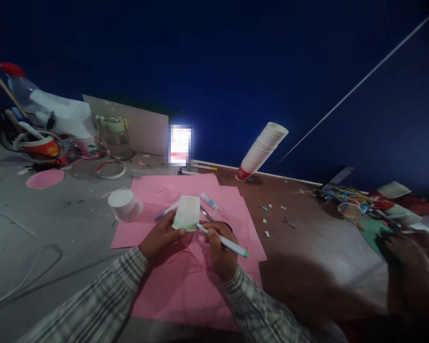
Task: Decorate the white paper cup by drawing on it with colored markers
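My left hand (162,236) is closed around a white paper cup (188,209), held tilted over pink paper sheets (186,295). Green strokes mark the cup's side near its lower edge. Between the fingers of my right hand (219,250) is a white marker with a green end (232,246), its tip at the cup's green marks. Scissors (206,213) lie partly hidden behind my right hand. A small clear tube with a blue label (210,202) and a purple-ended marker (166,210) rest on the pink paper around the cup.
An upside-down white tub (125,205) stands at left, a tape ring (110,169) behind it. Further back are a water jar (116,138) and a holder of tools (41,147). A tall leaning cup stack (262,150) rises at right. Another person's hands (407,252) work at far right.
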A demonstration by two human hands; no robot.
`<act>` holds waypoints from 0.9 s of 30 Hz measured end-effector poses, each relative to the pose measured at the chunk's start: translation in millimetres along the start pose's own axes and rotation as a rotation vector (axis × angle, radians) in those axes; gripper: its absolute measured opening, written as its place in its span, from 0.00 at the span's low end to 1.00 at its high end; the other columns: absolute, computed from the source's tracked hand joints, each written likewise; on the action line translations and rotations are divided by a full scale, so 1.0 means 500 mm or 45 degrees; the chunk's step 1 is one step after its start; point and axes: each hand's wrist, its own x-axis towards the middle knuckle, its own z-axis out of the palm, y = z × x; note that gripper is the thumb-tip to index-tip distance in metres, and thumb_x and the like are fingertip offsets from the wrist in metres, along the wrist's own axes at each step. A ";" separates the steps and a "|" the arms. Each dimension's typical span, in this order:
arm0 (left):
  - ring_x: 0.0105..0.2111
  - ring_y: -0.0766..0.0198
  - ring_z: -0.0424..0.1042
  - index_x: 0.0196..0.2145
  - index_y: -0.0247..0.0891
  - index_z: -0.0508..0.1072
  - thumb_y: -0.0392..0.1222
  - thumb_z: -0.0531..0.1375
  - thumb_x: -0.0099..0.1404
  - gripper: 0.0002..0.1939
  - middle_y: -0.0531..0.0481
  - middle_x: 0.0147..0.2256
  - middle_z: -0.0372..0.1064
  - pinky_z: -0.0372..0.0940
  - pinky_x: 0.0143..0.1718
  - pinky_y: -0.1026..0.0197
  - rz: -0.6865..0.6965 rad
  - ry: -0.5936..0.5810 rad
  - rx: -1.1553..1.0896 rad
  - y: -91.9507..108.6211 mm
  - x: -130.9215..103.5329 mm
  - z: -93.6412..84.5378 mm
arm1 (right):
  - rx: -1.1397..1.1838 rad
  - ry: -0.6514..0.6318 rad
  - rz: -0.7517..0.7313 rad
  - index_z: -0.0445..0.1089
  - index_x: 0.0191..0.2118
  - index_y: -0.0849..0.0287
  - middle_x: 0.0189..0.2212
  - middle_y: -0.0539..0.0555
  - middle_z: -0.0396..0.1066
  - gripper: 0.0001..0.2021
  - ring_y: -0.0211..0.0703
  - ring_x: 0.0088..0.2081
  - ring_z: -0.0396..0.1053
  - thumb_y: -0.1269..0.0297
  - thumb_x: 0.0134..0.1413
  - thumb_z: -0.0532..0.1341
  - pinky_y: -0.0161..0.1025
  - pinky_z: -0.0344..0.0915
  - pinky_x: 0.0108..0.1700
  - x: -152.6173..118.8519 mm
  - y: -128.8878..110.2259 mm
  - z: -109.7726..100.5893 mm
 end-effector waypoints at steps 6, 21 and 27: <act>0.48 0.47 0.76 0.57 0.41 0.77 0.51 0.80 0.49 0.39 0.42 0.49 0.79 0.71 0.46 0.53 -0.029 0.016 -0.057 -0.008 0.001 0.001 | -0.011 -0.011 0.024 0.79 0.37 0.56 0.31 0.55 0.82 0.10 0.49 0.34 0.81 0.64 0.66 0.59 0.44 0.76 0.38 -0.002 0.000 -0.002; 0.47 0.51 0.75 0.54 0.39 0.78 0.50 0.81 0.48 0.37 0.43 0.47 0.79 0.69 0.48 0.54 -0.029 -0.008 -0.074 0.015 -0.005 0.012 | 0.038 -0.089 0.055 0.80 0.35 0.55 0.23 0.52 0.76 0.11 0.53 0.41 0.83 0.60 0.66 0.61 0.48 0.79 0.47 -0.005 -0.012 -0.005; 0.41 0.54 0.75 0.56 0.41 0.77 0.50 0.80 0.48 0.39 0.44 0.46 0.78 0.70 0.42 0.57 -0.079 0.004 -0.046 0.018 -0.006 0.014 | 0.221 0.178 0.309 0.75 0.49 0.55 0.30 0.50 0.77 0.17 0.40 0.27 0.73 0.48 0.70 0.59 0.36 0.71 0.27 0.013 0.012 -0.013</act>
